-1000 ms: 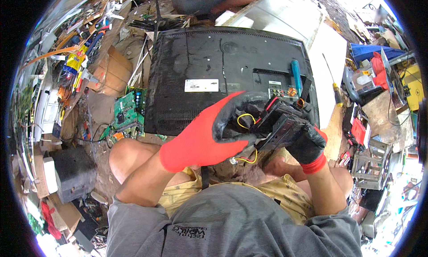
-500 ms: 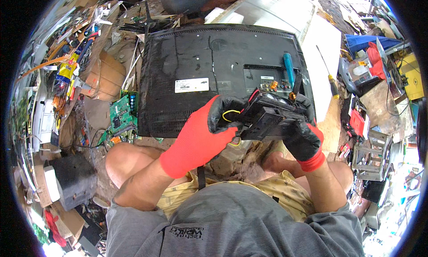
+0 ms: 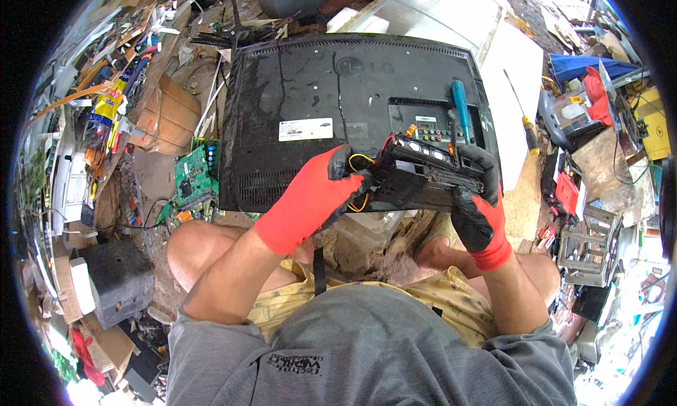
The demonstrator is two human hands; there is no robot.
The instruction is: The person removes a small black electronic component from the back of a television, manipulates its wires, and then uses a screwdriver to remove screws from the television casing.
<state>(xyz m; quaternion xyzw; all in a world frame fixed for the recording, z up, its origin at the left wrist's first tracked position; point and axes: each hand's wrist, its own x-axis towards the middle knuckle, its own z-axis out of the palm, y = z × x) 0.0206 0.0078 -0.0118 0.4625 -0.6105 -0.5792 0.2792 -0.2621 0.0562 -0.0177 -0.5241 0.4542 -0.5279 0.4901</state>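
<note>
1. Red-and-black gloves cover both hands, so the skin and exact finger positions are hidden
2. Left hand [image 3: 314,194] wraps the left end of a black electronic module [image 3: 427,177], fingers curled around it beside yellow and red wires [image 3: 360,159]
3. Right hand [image 3: 479,201] clamps the module's right end, black fingertips folded over its top edge
4. Held between both hands, the module sits just above the person's knees, in front of the lower edge of a black monitor back [image 3: 331,110] lying face down
5. Its underside and whatever is inside its housing cannot be made out; only round sockets along its top show
6. A blue-handled screwdriver [image 3: 460,110] lies on the monitor back, close to the right hand
7. A green circuit board [image 3: 194,180] lies left of the monitor, partly buried in scrap
8. A wire-frame metal cage [image 3: 589,247] stands at the right; what it holds is hard to tell
9. Clutter toward the rim is bent and blurred
</note>
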